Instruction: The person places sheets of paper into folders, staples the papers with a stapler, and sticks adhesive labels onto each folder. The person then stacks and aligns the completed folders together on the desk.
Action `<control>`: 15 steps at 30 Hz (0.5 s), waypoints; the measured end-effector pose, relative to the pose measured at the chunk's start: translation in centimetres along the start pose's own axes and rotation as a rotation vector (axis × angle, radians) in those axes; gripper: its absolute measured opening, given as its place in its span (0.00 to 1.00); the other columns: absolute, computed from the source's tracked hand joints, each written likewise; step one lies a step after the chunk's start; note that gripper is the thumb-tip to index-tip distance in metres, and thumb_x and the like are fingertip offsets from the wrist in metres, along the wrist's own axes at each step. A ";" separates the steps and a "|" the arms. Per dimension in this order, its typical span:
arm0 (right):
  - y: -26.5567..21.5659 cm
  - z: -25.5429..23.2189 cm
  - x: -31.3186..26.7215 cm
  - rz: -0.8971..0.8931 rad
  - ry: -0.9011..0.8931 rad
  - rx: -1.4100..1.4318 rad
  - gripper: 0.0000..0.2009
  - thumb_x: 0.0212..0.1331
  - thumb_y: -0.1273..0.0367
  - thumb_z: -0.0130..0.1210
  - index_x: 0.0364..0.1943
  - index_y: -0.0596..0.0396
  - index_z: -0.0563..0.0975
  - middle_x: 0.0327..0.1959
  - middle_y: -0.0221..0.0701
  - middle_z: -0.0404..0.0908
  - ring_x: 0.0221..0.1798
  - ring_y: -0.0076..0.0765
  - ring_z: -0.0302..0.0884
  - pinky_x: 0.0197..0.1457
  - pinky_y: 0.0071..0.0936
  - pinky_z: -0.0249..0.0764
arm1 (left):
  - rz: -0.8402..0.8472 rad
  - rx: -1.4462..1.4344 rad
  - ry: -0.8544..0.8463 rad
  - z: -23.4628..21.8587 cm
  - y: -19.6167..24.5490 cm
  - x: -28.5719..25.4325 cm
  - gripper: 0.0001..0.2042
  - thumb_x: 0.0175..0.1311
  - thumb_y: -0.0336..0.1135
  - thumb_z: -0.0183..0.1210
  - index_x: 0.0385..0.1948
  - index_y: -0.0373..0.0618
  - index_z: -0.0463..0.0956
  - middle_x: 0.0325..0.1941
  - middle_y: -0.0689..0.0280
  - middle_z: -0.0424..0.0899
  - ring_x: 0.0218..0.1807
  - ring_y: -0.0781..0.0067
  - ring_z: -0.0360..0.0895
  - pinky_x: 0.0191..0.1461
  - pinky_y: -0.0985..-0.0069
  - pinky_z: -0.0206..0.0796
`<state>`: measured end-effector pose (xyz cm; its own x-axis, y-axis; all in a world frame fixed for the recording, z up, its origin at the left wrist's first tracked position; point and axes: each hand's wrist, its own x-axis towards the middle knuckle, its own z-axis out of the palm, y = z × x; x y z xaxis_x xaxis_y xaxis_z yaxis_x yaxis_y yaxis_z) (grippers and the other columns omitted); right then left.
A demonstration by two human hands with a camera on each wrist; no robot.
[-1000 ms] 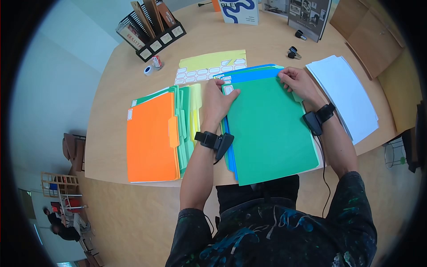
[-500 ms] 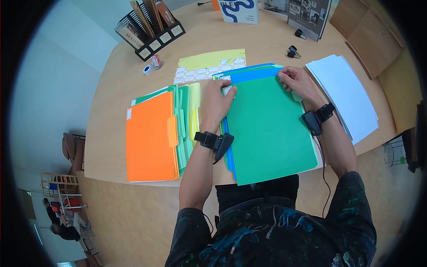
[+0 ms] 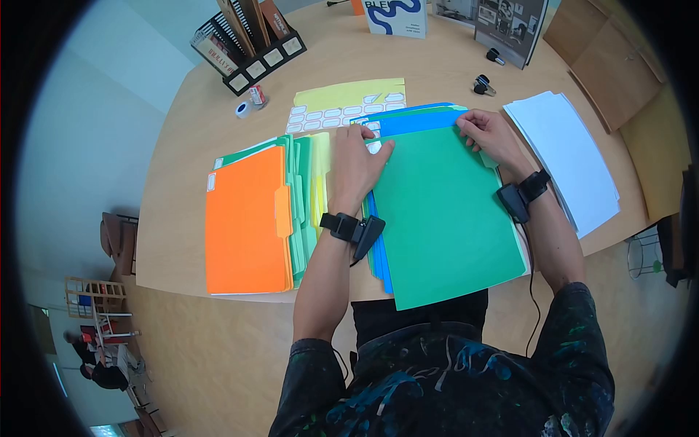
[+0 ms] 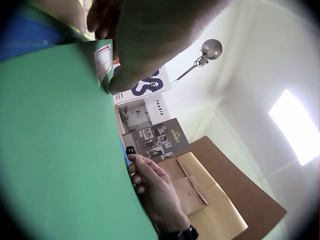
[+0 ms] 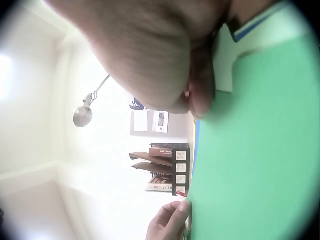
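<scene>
A green file folder [image 3: 451, 218] lies uppermost on a stack near the table's front edge, its lower edge jutting past the table. My left hand [image 3: 354, 171] grips its upper left corner, thumb beside a red-bordered white label [image 4: 103, 64]. At the upper right corner, my right hand [image 3: 494, 138] pinches the top edge between thumb and fingers; part of that grip is hidden in the right wrist view. Blue folders [image 3: 422, 124] show behind the top edge and along the left side of the stack.
Left of my left forearm lies another folder pile topped by an orange folder [image 3: 246, 226]. A yellow-backed label sheet [image 3: 342, 98] lies beyond, white papers [image 3: 564, 156] to the right. Farther back are a black file rack [image 3: 263, 62], a tape roll [image 3: 242, 110] and black binder clips [image 3: 482, 85].
The green folder's lower edge has shifted slightly toward me and to the right. My left thumb moved inward, then back out along the label; the right hand has kept its hold.
</scene>
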<state>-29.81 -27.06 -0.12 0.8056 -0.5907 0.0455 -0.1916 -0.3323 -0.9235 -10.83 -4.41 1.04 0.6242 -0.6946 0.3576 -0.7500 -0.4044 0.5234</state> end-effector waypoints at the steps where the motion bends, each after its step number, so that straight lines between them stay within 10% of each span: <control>1: 0.0 0.0 0.0 0.003 -0.005 0.000 0.13 0.71 0.62 0.56 0.45 0.59 0.81 0.31 0.23 0.80 0.30 0.17 0.77 0.33 0.19 0.75 | -0.060 -0.107 -0.047 -0.4 0.4 0.2 0.23 0.59 0.48 0.68 0.47 0.38 0.79 0.46 0.51 0.82 0.52 0.52 0.79 0.56 0.61 0.71; 9: 0.3 -0.2 0.0 -0.003 0.053 0.068 0.13 0.71 0.62 0.57 0.46 0.59 0.82 0.32 0.24 0.81 0.32 0.17 0.77 0.34 0.19 0.75 | 0.121 -0.237 -0.062 0.5 -0.3 0.5 0.18 0.63 0.41 0.66 0.48 0.37 0.82 0.47 0.53 0.86 0.50 0.61 0.82 0.55 0.68 0.73; 11: 0.7 -0.3 0.6 -0.159 0.425 0.093 0.14 0.71 0.62 0.58 0.47 0.59 0.82 0.35 0.24 0.83 0.36 0.18 0.78 0.39 0.19 0.76 | -0.094 -0.566 -0.188 0.1 -0.3 0.6 0.15 0.65 0.39 0.66 0.47 0.39 0.84 0.45 0.60 0.86 0.47 0.72 0.81 0.52 0.75 0.72; 15: 1.4 -1.6 0.8 -0.140 0.367 0.133 0.14 0.70 0.62 0.59 0.48 0.59 0.83 0.37 0.24 0.85 0.39 0.18 0.79 0.44 0.19 0.75 | -0.154 -0.721 -0.176 0.5 -1.6 1.2 0.14 0.66 0.38 0.66 0.48 0.40 0.84 0.44 0.67 0.86 0.45 0.80 0.80 0.50 0.80 0.71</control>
<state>-30.29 -29.20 -0.78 0.5607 -0.7775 0.2848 -0.0009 -0.3445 -0.9388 -9.02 -4.87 0.27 0.6211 -0.7707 0.1427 -0.2904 -0.0572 0.9552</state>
